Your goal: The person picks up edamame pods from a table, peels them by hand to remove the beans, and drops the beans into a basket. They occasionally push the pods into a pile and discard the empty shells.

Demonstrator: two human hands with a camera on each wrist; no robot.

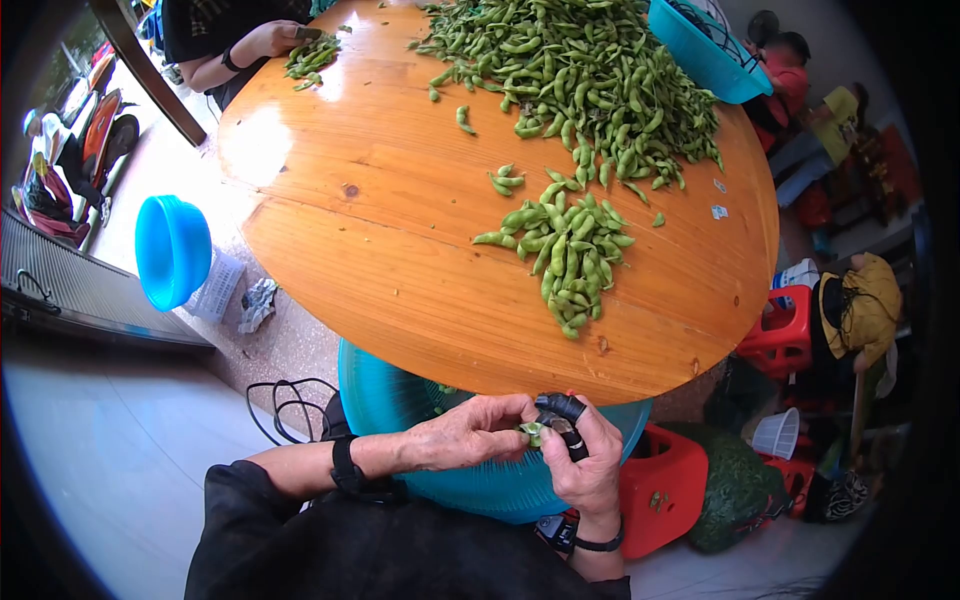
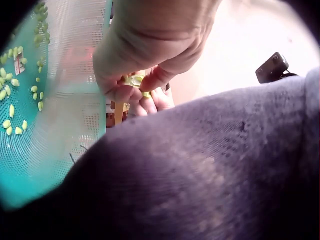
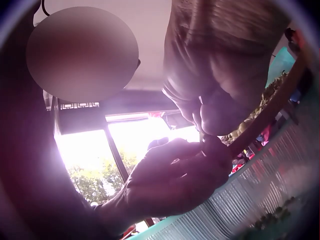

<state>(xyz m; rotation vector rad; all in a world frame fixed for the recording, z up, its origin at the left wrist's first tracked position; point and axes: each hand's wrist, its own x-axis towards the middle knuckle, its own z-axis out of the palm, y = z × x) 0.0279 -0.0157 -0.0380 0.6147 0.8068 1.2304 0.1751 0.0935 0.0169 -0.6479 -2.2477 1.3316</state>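
A green pod (image 1: 532,433) is pinched between both hands in front of the table edge, above a teal basket (image 1: 480,490). My left hand (image 1: 465,433) grips it with thumb and fingers; in the left wrist view the pod (image 2: 135,81) looks split, beneath the left hand (image 2: 150,45). My right hand (image 1: 585,460), with black coverings on some fingers, pinches the pod's other side. Shelled beans (image 2: 15,82) lie in the basket. In the right wrist view the left hand (image 3: 175,180) and right hand (image 3: 220,65) meet at the fingertips, the pod barely visible.
On the wooden table (image 1: 400,220) lie a small pile of pods (image 1: 575,250) and a large heap (image 1: 600,80), with a blue basin (image 1: 710,50) beside it. Another person's hand (image 1: 275,40) is at the far left. Red stools (image 1: 665,485) stand at right, a blue tub (image 1: 172,250) at left.
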